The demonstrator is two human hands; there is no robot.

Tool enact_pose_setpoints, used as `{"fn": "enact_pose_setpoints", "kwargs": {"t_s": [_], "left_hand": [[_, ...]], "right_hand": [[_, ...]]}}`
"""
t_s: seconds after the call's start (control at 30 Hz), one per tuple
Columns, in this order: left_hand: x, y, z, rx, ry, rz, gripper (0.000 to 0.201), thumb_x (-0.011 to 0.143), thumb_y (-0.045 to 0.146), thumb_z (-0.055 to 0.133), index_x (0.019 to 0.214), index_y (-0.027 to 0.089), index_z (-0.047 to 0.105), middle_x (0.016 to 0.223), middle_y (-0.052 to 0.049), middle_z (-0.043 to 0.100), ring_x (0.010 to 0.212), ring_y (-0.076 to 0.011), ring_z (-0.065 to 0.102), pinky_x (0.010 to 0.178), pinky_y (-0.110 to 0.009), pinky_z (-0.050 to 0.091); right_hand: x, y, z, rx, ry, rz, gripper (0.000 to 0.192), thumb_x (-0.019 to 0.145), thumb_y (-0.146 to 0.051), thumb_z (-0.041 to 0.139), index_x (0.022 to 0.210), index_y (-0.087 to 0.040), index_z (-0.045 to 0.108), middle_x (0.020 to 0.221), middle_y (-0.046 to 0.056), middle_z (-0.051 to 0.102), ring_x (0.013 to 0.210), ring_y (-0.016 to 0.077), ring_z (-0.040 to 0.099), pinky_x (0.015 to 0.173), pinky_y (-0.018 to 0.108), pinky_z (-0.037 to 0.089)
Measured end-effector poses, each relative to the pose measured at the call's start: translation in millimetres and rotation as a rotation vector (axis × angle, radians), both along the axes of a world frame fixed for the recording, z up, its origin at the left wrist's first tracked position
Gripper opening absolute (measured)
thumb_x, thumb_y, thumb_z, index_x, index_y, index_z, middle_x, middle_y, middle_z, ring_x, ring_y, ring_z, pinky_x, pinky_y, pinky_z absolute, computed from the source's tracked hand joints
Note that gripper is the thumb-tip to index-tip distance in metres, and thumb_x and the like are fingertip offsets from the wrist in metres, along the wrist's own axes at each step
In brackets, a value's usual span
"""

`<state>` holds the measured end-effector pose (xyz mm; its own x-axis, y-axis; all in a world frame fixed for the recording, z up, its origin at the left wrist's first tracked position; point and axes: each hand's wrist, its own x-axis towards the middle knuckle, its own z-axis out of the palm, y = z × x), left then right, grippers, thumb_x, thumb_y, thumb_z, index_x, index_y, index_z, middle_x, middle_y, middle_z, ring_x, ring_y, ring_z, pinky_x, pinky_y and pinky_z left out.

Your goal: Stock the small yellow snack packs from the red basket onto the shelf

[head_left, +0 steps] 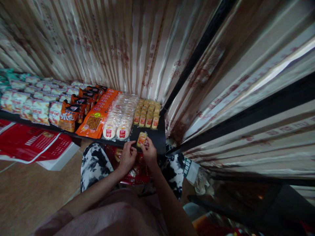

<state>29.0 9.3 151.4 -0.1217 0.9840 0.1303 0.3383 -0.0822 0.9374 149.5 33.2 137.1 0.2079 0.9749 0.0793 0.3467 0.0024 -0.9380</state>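
A: Entry, head view. Right hand pinches a small yellow snack packet between thumb and fingertips, closed on its lower right edge. The packet lies tilted at the front edge of the black shelf, towards the shelf's right front corner.

B: Left hand?

A: Left hand sits just beside the packet, fingers curled, tips at the shelf's front edge. I cannot tell whether it touches the packet or grips anything.

B: What else does the shelf carry?

A: Right rear corner: rows of matching yellow packets, upright, packed close; the held packet lies apart from them, in front. To their left, rows of clear-wrapped round cakes reaching the front edge. Next left, orange packets, then dark and orange bags, then pale bags towards the left end.

B: Below the shelf?

A: A red basket under the hands, between the person's knees in black-and-white patterned trousers. A red flat carton lies on the floor under the shelf's left part. Striped curtain hangs behind the shelf.
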Motion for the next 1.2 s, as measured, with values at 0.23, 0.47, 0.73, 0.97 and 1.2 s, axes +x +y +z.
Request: {"fn": "enact_pose_setpoints", "kwargs": {"t_s": [0.23,0.47,0.73,0.97,1.2], "left_hand": [[7.4,13.4,5.2,-0.003,-0.014,-0.166,0.034,0.083,0.022,0.042,0.114,0.017,0.054,0.123,-0.01,0.053,0.113,-0.018,0.05,0.099,-0.036,0.039],[11.9,38.4,-6.0,-0.083,-0.11,-0.114,0.041,0.086,0.029,0.04,0.123,0.015,0.05,0.131,-0.011,0.05,0.123,-0.0195,0.044,0.107,-0.039,0.03],[15.2,64.4,-5.0,-0.137,-0.179,-0.05,0.044,0.087,0.033,0.041,0.127,0.015,0.047,0.135,-0.011,0.046,0.125,-0.0204,0.042,0.108,-0.039,0.027],[16.7,70.7,-2.4,-0.1,-0.155,-0.059,0.045,0.087,0.032,0.042,0.129,0.015,0.045,0.138,-0.011,0.043,0.129,-0.0203,0.037,0.11,-0.041,0.024],[17.9,74.6,-4.1,-0.111,-0.118,-0.068,0.046,0.088,0.029,0.04,0.129,0.011,0.044,0.139,-0.013,0.041,0.13,-0.0198,0.035,0.111,-0.039,0.022]], "right_hand": [[-7.0,39.9,2.7,-0.01,-0.14,0.018,0.045,0.079,-0.026,0.052,0.123,-0.018,0.048,0.101,0.008,0.066,0.082,0.0172,0.065,0.077,0.031,0.052],[-15.4,71.9,-7.3,0.034,-0.177,0.022,0.044,0.079,-0.023,0.051,0.122,-0.016,0.047,0.103,0.009,0.065,0.085,0.0168,0.064,0.078,0.031,0.051],[-23.4,93.7,-9.6,0.069,-0.135,0.011,0.033,0.076,-0.023,0.051,0.109,-0.018,0.049,0.099,0.007,0.064,0.081,0.015,0.063,0.077,0.03,0.051],[-23.3,98.8,-6.6,0.1,-0.202,0.01,0.034,0.077,-0.019,0.048,0.111,-0.018,0.054,0.104,0.008,0.058,0.085,0.0153,0.059,0.077,0.029,0.05],[-23.8,95.7,-5.1,0.076,-0.295,0.006,0.042,0.079,-0.02,0.045,0.12,-0.02,0.052,0.102,0.008,0.056,0.078,0.015,0.056,0.077,0.03,0.047]]}}
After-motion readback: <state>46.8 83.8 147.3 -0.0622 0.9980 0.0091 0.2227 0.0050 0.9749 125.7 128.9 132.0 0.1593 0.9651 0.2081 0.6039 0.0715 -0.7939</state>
